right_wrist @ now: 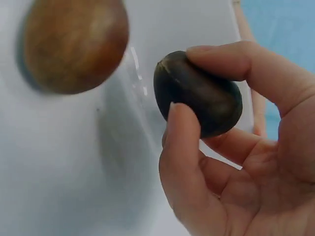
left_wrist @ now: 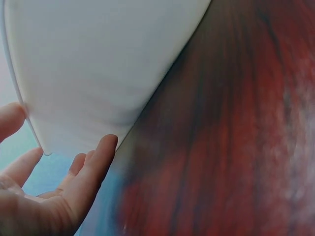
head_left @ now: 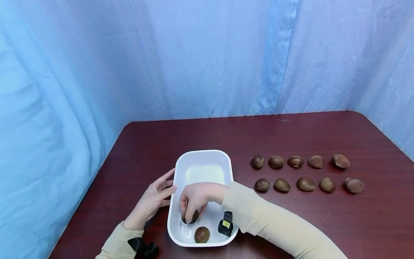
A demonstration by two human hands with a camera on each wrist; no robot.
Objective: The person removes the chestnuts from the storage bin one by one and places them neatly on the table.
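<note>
A person's right hand reaches into a white tub on a dark red table, pinching a dark chestnut between thumb and fingertips just above the tub's floor — a second, lighter chestnut lies near it at the tub's near end. The left hand rests with straight, relaxed fingers against the tub's left wall, holding nothing. To the right, ten more chestnuts sit in two rows before a blue curtain.
</note>
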